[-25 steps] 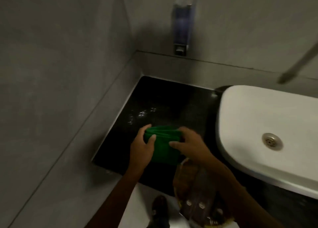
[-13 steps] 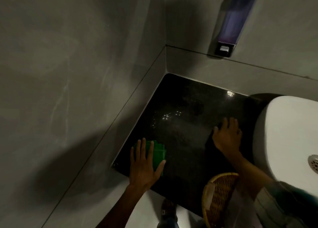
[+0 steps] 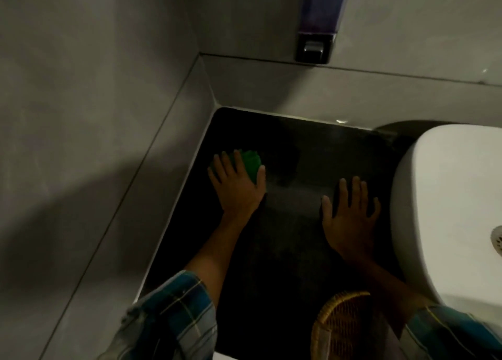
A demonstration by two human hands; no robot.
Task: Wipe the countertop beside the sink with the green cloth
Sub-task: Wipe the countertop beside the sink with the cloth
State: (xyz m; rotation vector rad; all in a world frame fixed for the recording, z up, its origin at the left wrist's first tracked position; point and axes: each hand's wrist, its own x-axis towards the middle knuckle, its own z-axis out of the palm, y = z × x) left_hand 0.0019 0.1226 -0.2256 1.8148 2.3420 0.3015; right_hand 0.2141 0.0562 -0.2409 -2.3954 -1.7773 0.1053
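My left hand (image 3: 237, 185), grip flat with straight fingers, has pushed the green cloth (image 3: 251, 162) farther along the desk (image 3: 293, 237). My right hand (image 3: 350, 218) stays splayed beside the sink (image 3: 448, 196). I judge the wiping underway.

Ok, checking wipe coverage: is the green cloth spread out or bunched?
Not spread: the green cloth shows as a compact wad under the flat left hand, on the countertop.

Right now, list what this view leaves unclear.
Green cloth: mostly covered by the left hand, head view.
Soap dispenser: top cut off by the upper edge.
Sink: right part beyond the frame edge.
Wicker basket: cropped at the bottom; contents unseen.
Countertop: too dim to tell wet or dirty.
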